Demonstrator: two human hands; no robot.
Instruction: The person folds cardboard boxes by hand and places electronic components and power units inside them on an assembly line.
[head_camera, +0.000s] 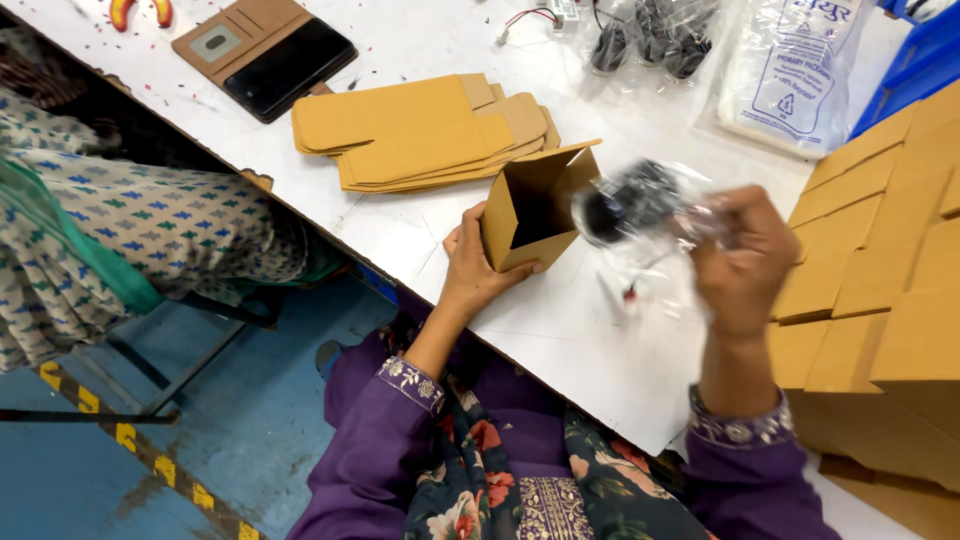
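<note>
L hand (470, 262) fingers clamped on open brown box (535, 208); R hand (742, 258) pinches clear bag w/ black part (632, 205). Flat boxes (420, 130) lie behind on bench (560, 330).

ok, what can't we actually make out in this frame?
Head view only:
- Dark part in the clear bag: motion-blurred, and the right hand covers the bag's end.
- Open brown box in the left hand: its inside is in shadow.
- Stacked boxes: cut off by the right edge.
- Red-handled tool: cropped by the top edge.
</note>
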